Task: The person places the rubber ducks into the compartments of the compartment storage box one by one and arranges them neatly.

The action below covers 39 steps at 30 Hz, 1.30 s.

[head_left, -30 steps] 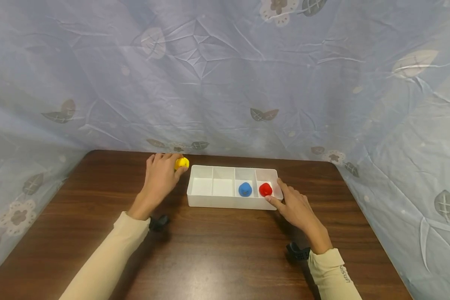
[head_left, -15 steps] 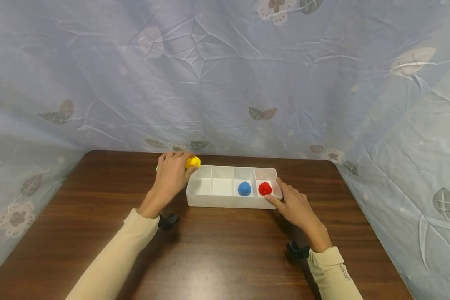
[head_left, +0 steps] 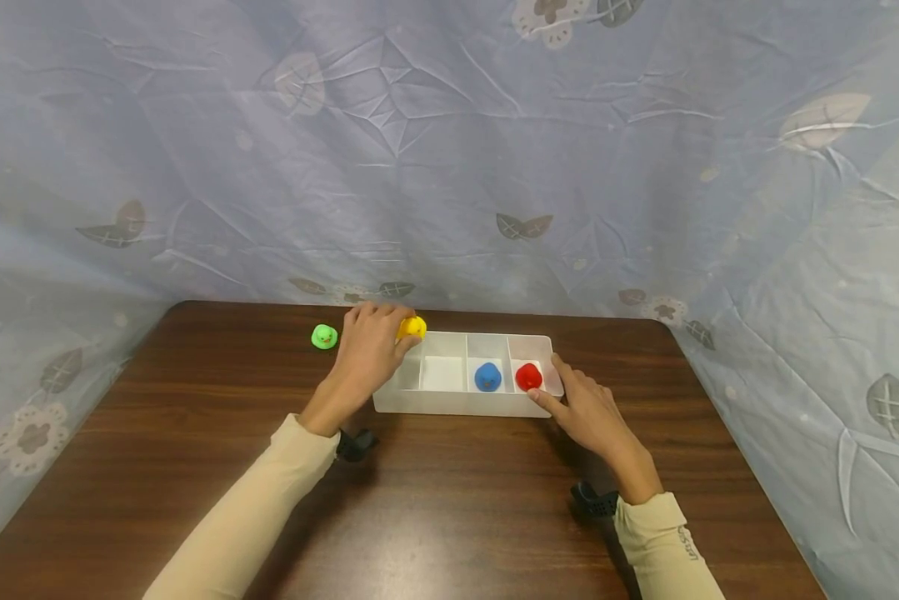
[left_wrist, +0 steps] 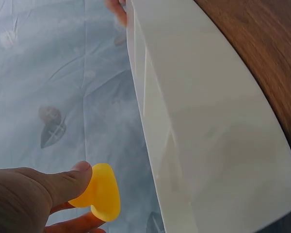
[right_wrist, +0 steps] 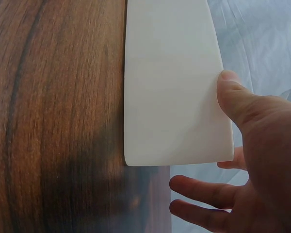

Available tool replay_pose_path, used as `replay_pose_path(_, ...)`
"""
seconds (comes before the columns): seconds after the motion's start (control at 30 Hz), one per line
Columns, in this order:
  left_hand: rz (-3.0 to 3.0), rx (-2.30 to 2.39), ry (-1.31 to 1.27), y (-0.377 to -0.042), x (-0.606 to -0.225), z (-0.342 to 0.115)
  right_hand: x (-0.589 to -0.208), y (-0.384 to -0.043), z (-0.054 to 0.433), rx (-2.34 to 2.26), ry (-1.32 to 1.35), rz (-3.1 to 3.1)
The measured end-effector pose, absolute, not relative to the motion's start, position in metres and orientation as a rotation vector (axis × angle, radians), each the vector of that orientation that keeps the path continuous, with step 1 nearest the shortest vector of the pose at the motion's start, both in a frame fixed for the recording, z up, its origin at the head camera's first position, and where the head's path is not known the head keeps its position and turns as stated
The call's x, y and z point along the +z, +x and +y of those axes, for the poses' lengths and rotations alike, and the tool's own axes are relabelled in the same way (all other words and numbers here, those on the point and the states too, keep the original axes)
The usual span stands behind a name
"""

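Observation:
My left hand (head_left: 370,350) pinches a yellow toy duck (head_left: 413,327) between thumb and fingers. In the head view the hand and duck overlap the left end of a white divided box (head_left: 449,404); the left wrist view shows the duck (left_wrist: 105,191) beside the box's long wall. My right hand (head_left: 591,408) rests on the right end of the box, thumb (right_wrist: 228,90) on the front rim, index finger along the end wall, other fingers loosely extended. A blue toy duck (head_left: 488,377) sits in the third compartment from the left, a red one (head_left: 528,377) in the rightmost.
A green toy duck (head_left: 324,337) stands on the brown wooden table (head_left: 449,500), left of my left hand. Patterned cloth (head_left: 449,167) hangs behind the table and at both sides. Dark straps (head_left: 595,502) are on the wrists.
My left hand has moved right with the yellow duck, from beside the box to over its left end. The green duck has come into sight. My right hand has stayed on the box.

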State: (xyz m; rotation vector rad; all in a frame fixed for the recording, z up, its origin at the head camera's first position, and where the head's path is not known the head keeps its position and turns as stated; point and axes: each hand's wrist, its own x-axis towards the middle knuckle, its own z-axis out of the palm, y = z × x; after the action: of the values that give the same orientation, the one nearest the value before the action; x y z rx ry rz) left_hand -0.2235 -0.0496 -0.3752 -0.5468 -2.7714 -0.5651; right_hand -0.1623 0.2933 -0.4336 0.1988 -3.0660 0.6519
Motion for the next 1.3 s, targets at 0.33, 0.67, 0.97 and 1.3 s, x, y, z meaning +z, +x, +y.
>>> replay_pose_path(0.33,-2.798,-0.587,-0.617,-0.220,-0.384,-0.030,-0.435,-0.161,0.294,0.659,0.200,-3.058)
replay_pose_path(0.67,-2.815,-0.545,-0.651,-0.219,-0.390,-0.020,-0.436,-0.162,0.295,0.678,0.188,-3.061)
replay_pose_path(0.97,-2.822,-0.558,-0.676,-0.218,-0.393,-0.016,-0.436,-0.163,0.296,0.667,0.192,-3.060)
replay_pose_path(1.3,-2.847,-0.552,-0.690,-0.222,-0.398,-0.013,-0.435,-0.163,0.295,0.656,0.204,-3.044)
